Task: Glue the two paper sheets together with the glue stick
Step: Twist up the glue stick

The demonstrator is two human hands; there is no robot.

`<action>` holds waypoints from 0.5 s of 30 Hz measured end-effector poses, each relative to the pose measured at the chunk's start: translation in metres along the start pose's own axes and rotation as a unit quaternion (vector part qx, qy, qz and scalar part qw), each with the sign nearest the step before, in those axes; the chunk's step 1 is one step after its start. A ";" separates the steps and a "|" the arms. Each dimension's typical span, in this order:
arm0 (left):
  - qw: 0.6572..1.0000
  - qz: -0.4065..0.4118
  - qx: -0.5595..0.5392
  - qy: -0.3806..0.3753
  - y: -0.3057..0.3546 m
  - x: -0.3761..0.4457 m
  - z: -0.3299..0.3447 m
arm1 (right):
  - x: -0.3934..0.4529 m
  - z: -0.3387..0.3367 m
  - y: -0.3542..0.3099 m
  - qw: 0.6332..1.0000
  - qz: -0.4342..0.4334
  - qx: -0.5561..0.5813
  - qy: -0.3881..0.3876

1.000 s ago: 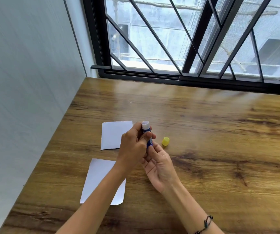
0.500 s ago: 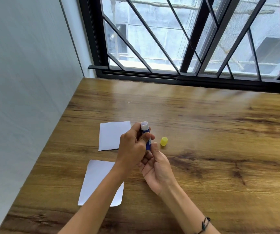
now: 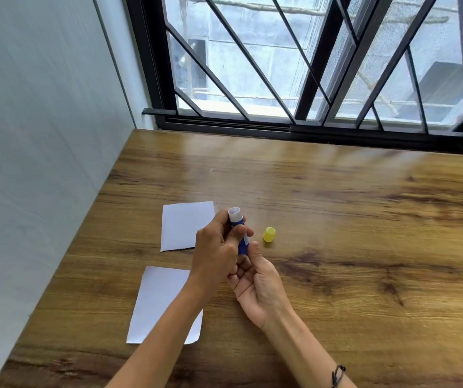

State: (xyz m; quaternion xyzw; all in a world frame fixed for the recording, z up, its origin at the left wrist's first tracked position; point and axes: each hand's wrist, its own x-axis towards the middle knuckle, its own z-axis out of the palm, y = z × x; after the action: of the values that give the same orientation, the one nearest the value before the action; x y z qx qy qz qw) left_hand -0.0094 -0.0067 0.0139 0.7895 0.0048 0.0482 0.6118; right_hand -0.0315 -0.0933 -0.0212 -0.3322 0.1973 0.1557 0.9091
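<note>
A blue glue stick with its white open top up stands upright between both hands above the wooden table. My left hand wraps its upper body; my right hand pinches its base from below, palm up. The yellow cap lies on the table just right of the stick. One white paper sheet lies behind my left hand. A second white sheet lies nearer, partly hidden under my left forearm.
A grey wall runs along the table's left edge. A black-framed window with diagonal bars closes the far edge. Bare wood stretches to the right of the hands.
Both hands keep their hold on the glue stick; my right fingers shift slightly at its base. The papers and the cap have not moved.
</note>
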 end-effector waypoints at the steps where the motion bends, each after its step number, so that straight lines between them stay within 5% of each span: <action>1: 1.000 0.000 0.001 0.000 0.000 0.000 0.000 | 0.000 -0.001 0.000 1.000 -0.003 0.005 -0.012; 15: 1.000 -0.001 0.012 0.013 -0.001 0.001 -0.001 | 0.003 -0.001 -0.001 1.000 0.029 -0.009 -0.005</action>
State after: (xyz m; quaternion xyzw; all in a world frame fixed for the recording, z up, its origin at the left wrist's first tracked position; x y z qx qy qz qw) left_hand -0.0086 -0.0058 0.0129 0.7963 0.0144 0.0576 0.6020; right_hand -0.0285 -0.0941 -0.0223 -0.3333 0.2011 0.1853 0.9023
